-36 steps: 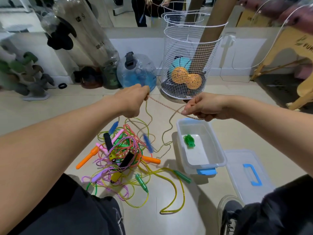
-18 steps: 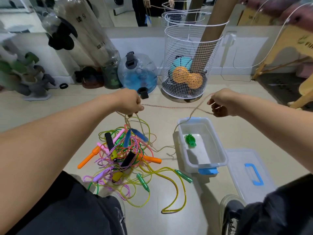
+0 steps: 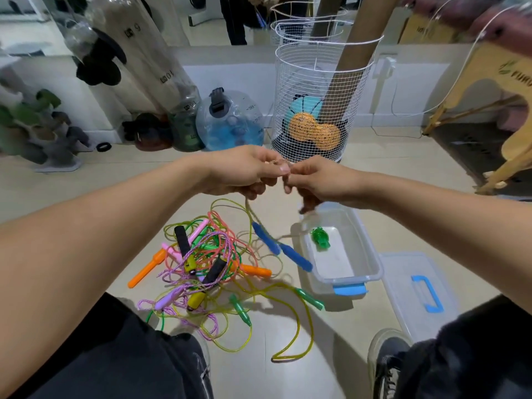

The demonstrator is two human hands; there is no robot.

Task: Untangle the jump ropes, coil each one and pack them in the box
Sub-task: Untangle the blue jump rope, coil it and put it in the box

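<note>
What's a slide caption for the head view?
Both hands pinch a beige jump rope above the tangled pile beside the open box.

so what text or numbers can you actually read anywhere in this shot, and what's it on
"9": black tag high on the tall clear bag, seen tilted.
"10": a tag lower on the same bag, seen tilted; the small print beside it is unreadable.
"FUR...": wooden stand at right, cut off by the frame edge.
Scale marks on the blue water jug: too small to read.
Box, lid and rope handles: no text visible.
</note>
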